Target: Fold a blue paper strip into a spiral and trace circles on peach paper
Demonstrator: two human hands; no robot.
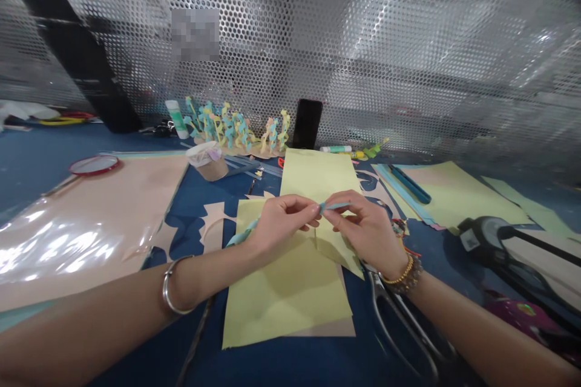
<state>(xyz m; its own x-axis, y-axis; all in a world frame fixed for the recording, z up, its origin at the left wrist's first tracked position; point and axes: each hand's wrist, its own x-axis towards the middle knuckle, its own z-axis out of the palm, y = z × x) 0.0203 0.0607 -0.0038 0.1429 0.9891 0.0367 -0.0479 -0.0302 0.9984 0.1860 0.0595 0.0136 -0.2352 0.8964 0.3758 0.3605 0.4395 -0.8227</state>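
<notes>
Both hands meet over yellow-green paper sheets (281, 296) in the middle of the table. My left hand (285, 221) pinches one part of a narrow blue paper strip (338, 205) between thumb and forefinger. Close beside it, my right hand (363, 227) pinches the same strip, whose end lies across its fingers. A light blue-green curled piece (242, 234) shows behind my left wrist. Large scissors (399, 320) lie under and beside my right wrist. Cut pink paper scraps (213, 224) are left of the sheets.
At the back stand curled paper strips (231, 127), a paper cup (209, 160), a glue stick (176, 118) and a black phone (307, 124). A magnifying glass (94, 165) rests on wrapped pink paper (91, 224) at left. On the right are a blue cutter (410, 184) and a black device (485, 242).
</notes>
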